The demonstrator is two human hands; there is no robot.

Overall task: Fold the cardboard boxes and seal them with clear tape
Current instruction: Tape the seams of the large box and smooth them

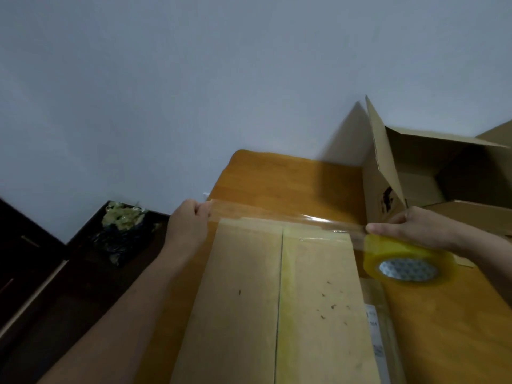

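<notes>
Bare table (277, 178) runs from the far left corner to the open box (388, 173), which fills the far right corner with one flap upright. Stretched tape (277, 216) bars the closed box's (241, 300) far edge. The roll (401, 253) stands just right of it.

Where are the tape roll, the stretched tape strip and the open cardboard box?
tape roll (407, 270): head view, on its patterned core.
stretched tape strip (288, 216): head view, middle of its span.
open cardboard box (383, 162): head view, on its raised flap.

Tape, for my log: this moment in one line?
left hand pinches tape end; right hand holds tape roll; strip spans cardboard box
</notes>
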